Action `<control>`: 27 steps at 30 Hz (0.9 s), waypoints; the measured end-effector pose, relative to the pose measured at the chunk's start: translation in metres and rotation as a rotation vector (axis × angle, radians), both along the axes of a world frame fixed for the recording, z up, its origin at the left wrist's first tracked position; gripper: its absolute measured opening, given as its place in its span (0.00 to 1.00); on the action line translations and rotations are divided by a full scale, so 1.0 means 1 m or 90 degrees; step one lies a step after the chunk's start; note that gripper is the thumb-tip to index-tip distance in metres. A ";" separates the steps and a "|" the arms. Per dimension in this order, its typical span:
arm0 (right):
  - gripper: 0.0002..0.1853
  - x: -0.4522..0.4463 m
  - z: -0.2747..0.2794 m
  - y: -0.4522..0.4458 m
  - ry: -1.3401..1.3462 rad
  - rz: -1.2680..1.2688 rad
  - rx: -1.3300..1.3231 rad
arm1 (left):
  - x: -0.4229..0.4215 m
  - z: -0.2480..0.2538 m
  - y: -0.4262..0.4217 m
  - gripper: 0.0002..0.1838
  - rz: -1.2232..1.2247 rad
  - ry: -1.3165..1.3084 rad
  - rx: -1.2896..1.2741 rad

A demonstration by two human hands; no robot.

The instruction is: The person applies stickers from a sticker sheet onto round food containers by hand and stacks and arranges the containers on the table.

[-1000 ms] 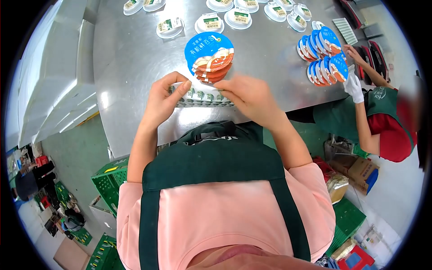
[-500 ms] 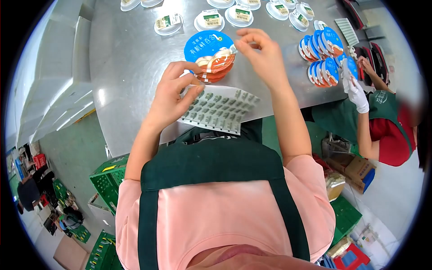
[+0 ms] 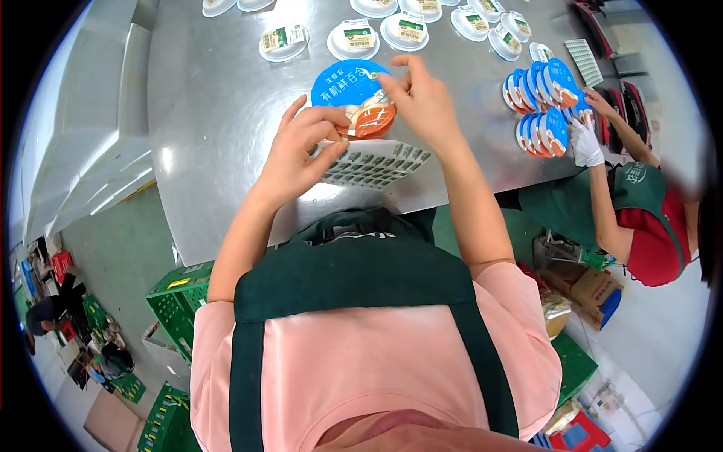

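Note:
A stack of round blue-and-orange printed lids or tubs (image 3: 339, 84) with Chinese lettering lies on the steel table in front of me. My left hand (image 3: 307, 147) is closed in a pinch, thumb and forefinger on the upper left edge of a sheet of small green labels (image 3: 376, 164). Its other fingers rest over the lower left of the stack. At the stack's upper right, my right hand (image 3: 422, 102) has its thumb and fingers bent together, the thumb against the printed top. Whether a small label sits between those fingertips cannot be made out.
White-lidded tubs with labels (image 3: 354, 38) stand along the far side of the steel table (image 3: 218, 120). Blue tubs (image 3: 546, 128) are grouped at the right, where a co-worker's gloved hand (image 3: 587, 143) reaches in. Another label sheet (image 3: 584, 62) lies beyond. Green crates (image 3: 181, 301) stand below left.
My right hand has come down from beside the stack onto its upper right. The label sheet has slid up towards the stack, with my left hand still pinching it.

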State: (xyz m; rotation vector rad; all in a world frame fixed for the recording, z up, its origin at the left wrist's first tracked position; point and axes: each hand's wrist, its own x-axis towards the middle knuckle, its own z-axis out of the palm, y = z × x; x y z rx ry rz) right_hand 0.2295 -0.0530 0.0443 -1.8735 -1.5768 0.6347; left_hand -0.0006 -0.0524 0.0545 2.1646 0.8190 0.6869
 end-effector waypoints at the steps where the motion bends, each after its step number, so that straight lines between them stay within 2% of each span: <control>1: 0.18 -0.003 -0.001 0.000 0.042 0.033 0.003 | 0.000 0.000 0.000 0.06 -0.002 -0.004 -0.002; 5: 0.14 -0.004 -0.015 0.000 0.165 0.047 0.006 | -0.002 -0.001 0.001 0.05 -0.008 -0.006 0.006; 7: 0.13 -0.007 -0.014 -0.006 0.148 0.035 0.000 | -0.003 -0.002 0.000 0.06 -0.025 -0.081 -0.019; 10: 0.13 -0.006 -0.020 -0.007 0.143 0.020 0.007 | -0.005 0.002 -0.001 0.06 -0.030 -0.106 -0.048; 15: 0.16 0.016 -0.016 0.009 0.173 -0.031 -0.022 | -0.009 0.009 0.004 0.06 -0.051 -0.060 -0.051; 18: 0.18 0.034 -0.017 0.036 0.142 -0.048 -0.042 | -0.015 0.016 0.003 0.06 -0.065 -0.054 -0.063; 19: 0.18 0.039 -0.023 0.049 0.078 -0.021 -0.011 | -0.019 0.017 0.003 0.05 -0.067 -0.076 -0.076; 21: 0.18 0.047 -0.048 0.085 0.016 0.004 0.021 | -0.026 0.019 0.001 0.05 -0.066 -0.106 -0.101; 23: 0.16 0.046 -0.098 0.130 -0.130 0.174 0.211 | -0.033 0.021 0.000 0.05 -0.062 -0.103 -0.109; 27: 0.14 0.017 -0.149 0.176 -0.122 0.234 0.222 | -0.042 0.021 -0.003 0.05 -0.038 -0.096 -0.125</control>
